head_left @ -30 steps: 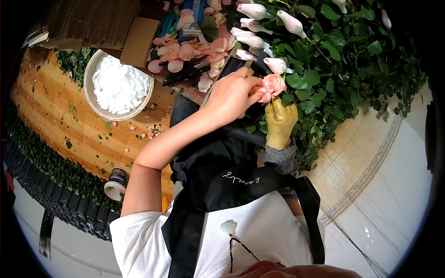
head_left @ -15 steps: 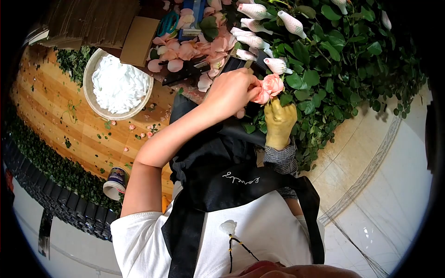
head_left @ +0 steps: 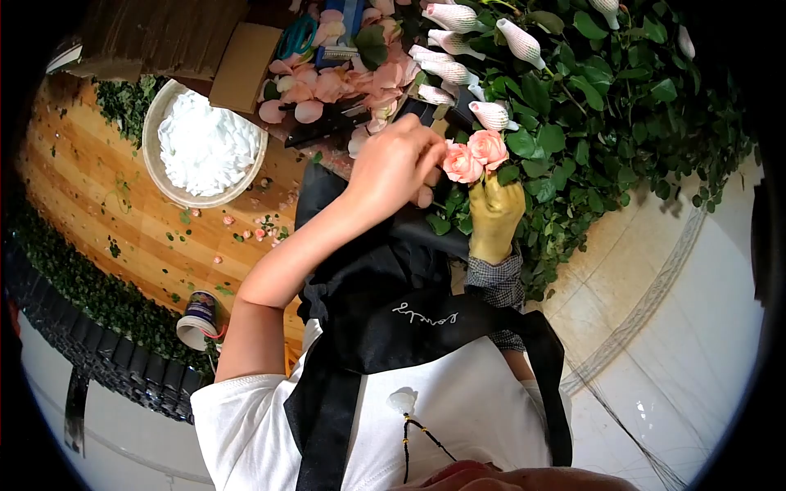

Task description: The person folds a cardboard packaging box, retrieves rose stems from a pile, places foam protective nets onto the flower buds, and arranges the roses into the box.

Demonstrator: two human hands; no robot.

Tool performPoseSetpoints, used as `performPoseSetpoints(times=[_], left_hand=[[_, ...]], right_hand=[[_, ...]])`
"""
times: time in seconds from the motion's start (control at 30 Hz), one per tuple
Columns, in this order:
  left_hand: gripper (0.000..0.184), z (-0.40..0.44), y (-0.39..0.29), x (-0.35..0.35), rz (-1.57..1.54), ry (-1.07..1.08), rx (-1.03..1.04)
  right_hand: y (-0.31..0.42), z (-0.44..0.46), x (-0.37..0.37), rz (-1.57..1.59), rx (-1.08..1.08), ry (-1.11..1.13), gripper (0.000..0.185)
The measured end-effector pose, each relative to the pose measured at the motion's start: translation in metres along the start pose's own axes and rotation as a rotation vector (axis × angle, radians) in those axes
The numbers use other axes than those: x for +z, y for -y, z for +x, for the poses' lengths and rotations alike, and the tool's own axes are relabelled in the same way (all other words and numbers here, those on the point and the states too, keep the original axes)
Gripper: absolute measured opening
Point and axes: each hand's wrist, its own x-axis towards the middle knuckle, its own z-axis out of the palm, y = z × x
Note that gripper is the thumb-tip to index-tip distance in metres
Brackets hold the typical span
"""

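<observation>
My left hand (head_left: 399, 161) is bare, with its fingers bent together at the left edge of a pink rose (head_left: 463, 164). Whether a petal sits between those fingertips is hidden. A second pink rose bloom (head_left: 490, 149) touches the first on its right. My right hand (head_left: 496, 214), in a yellowish glove, is closed just below the blooms and grips the rose by its stem, which the fingers mostly cover. Above the blooms lie several rose buds in white netting (head_left: 491, 115). Green rose leaves (head_left: 553, 137) crowd in on the right.
Loose pink petals (head_left: 332, 83) are heaped at the top, beside teal-handled scissors (head_left: 296, 37) and cardboard (head_left: 244, 67). A round tub (head_left: 149, 155) of white pieces stands on the wooden floor at left. A cup (head_left: 197, 319) lies below it.
My left hand has drawn back slightly to the left from the roses. The left bloom now shows more fully. My right hand has stayed in place.
</observation>
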Motion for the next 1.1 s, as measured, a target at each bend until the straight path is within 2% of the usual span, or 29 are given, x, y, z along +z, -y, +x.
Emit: performPoseSetpoints(times=[0.1, 0.3, 0.37, 0.47, 0.67, 0.77, 0.9, 0.97, 1.1], left_hand=[[0.013, -0.001, 0.0, -0.012, 0.046, -0.034, -0.046], [0.016, -0.01, -0.001, -0.004, -0.197, 0.103, -0.119], [0.013, -0.012, -0.001, 0.002, -0.238, 0.099, -0.116], [0.013, -0.013, 0.001, 0.012, -0.206, 0.001, 0.083], [0.014, -0.006, 0.001, 0.008, -0.06, -0.06, 0.138], [0.014, -0.003, 0.003, 0.008, -0.02, -0.041, 0.177], [0.015, -0.001, 0.004, 0.008, 0.018, -0.013, 0.203], [0.017, 0.002, -0.002, 0.008, 0.035, -0.144, 0.218], [0.018, 0.002, -0.001, 0.006, 0.049, -0.098, 0.198]], right_hand=[[0.0, 0.001, 0.0, 0.05, -0.007, -0.013, 0.041], [-0.008, -0.005, -0.001, 0.107, -0.012, 0.037, 0.036], [-0.01, -0.009, -0.001, -0.044, -0.021, 0.066, 0.032], [-0.011, -0.008, 0.002, 0.033, -0.02, 0.026, 0.026], [-0.004, -0.004, -0.003, 0.015, -0.041, 0.032, 0.007], [-0.003, -0.005, -0.005, -0.004, -0.027, 0.08, 0.004], [-0.001, -0.005, -0.007, -0.04, -0.01, 0.107, 0.008], [-0.004, -0.007, -0.005, -0.065, -0.039, 0.092, 0.014], [0.004, -0.002, -0.006, -0.004, 0.012, 0.056, 0.012]])
